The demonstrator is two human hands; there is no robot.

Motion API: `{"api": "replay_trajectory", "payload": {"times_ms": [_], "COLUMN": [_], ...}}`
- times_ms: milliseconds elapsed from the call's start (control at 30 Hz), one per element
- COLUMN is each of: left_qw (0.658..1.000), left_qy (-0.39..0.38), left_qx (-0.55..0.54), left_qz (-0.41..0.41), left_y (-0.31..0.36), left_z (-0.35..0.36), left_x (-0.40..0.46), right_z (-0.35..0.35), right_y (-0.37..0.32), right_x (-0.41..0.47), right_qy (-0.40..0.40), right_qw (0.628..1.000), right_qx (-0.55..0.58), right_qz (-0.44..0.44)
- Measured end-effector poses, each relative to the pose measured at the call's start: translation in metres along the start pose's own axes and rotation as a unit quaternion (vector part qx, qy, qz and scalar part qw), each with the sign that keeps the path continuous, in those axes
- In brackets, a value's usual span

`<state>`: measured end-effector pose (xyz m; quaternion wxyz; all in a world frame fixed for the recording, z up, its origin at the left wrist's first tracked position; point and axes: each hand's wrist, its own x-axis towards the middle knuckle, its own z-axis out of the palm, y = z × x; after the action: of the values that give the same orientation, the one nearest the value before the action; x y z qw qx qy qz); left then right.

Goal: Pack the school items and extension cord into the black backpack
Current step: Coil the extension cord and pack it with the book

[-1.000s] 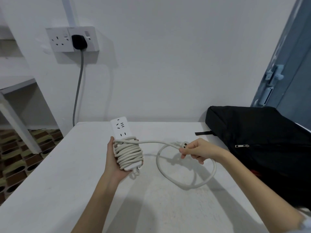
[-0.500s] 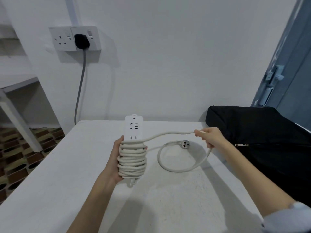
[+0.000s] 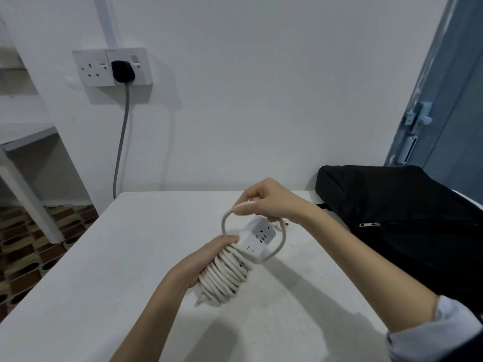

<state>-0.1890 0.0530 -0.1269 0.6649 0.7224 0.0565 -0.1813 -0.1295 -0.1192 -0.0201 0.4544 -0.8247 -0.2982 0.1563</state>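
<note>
The left hand (image 3: 209,259) held the extension cord (image 3: 230,273) above the white table (image 3: 104,270), its fingers curled round the strip and the turns already wound on it. The right hand (image 3: 266,201) pinched the free cable above the strip's socket end, with one loose loop hanging round that end. The plug (image 3: 286,224) seemed to peek out just beyond the right wrist, too small to be sure. The black backpack (image 3: 405,212) lay on the table to the right, well apart from the cord. The likeliest trouble was slack: if the loop went on loosely it could slide off the strip's end and loosen the turns beneath. The dangling plug might also snag during packing.
</note>
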Motion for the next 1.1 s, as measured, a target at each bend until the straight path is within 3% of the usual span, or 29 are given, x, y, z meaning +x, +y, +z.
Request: {"api": "replay_trajectory", "payload": {"times_ms": [100, 233, 500, 667, 833, 933, 1000, 1100], "left_qw": [0.995, 0.970, 0.923, 0.901, 0.869, 0.864, 0.861, 0.848], "left_qy": [0.018, 0.002, -0.037, -0.018, -0.092, -0.117, -0.127, -0.156], "left_qx": [-0.096, -0.245, -0.382, -0.430, -0.482, -0.485, -0.487, -0.501], "left_qz": [-0.006, -0.001, 0.016, 0.051, 0.057, 0.065, 0.074, 0.073], "left_y": [-0.008, -0.024, -0.027, -0.017, -0.011, -0.010, -0.008, -0.007], "left_z": [-0.005, -0.024, -0.018, -0.008, -0.003, -0.004, -0.008, -0.017], "left_x": [0.003, 0.008, 0.016, 0.015, 0.018, 0.023, 0.025, 0.022], "right_z": [0.001, -0.014, -0.016, -0.002, 0.005, 0.003, -0.002, -0.011], "right_y": [-0.005, 0.011, 0.032, 0.046, 0.046, 0.059, 0.076, 0.103], "right_x": [-0.011, -0.015, -0.019, -0.021, -0.020, -0.018, -0.022, -0.028], "right_qy": [-0.049, -0.029, -0.064, -0.063, -0.029, 0.004, -0.028, -0.110], "right_qw": [0.999, 0.999, 0.995, 0.994, 0.993, 0.998, 0.997, 0.982], "right_qx": [-0.002, 0.040, 0.070, 0.093, 0.111, 0.042, 0.024, 0.141], "right_qz": [-0.016, -0.002, 0.026, 0.013, -0.003, 0.042, 0.068, 0.052]}}
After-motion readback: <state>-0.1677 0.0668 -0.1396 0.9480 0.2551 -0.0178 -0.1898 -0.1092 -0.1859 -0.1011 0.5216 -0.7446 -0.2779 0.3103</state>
